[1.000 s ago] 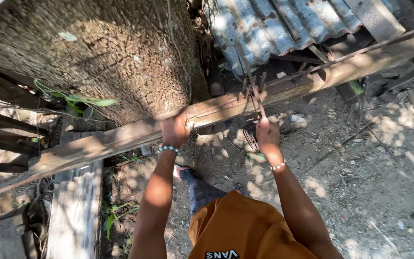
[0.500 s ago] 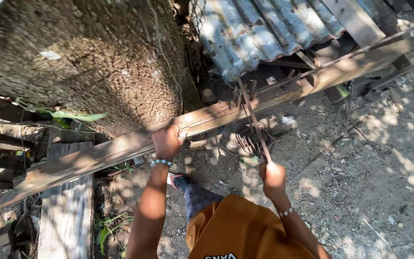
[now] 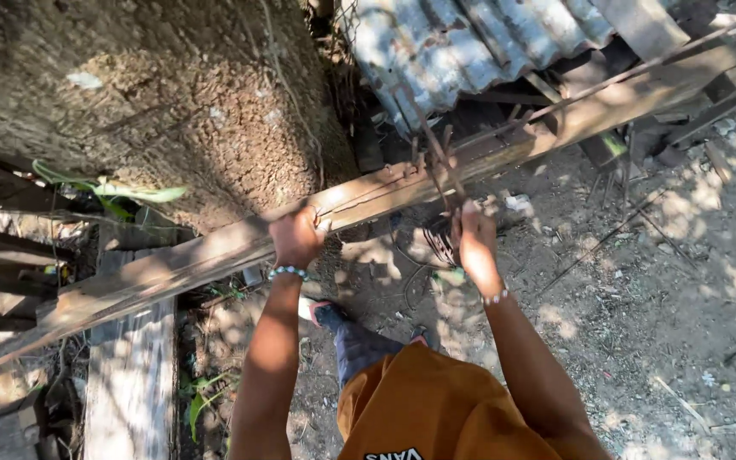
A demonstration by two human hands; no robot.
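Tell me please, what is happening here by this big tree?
A person in orange clothing stands on bare dirt beside a large rough tree trunk. The left hand grips a long weathered wooden beam that runs slantwise across the view. The right hand holds thin rusty metal wire that rises to the beam. Grey corrugated metal sheets lie behind the beam, and a pale old wooden plank lies on the ground below it.

Tree trunk (image 3: pixel 155 111) and corrugated sheet (image 3: pixel 470 43) crowd the beam (image 3: pixel 215 251); bare ground (image 3: pixel 666 324) lies open.
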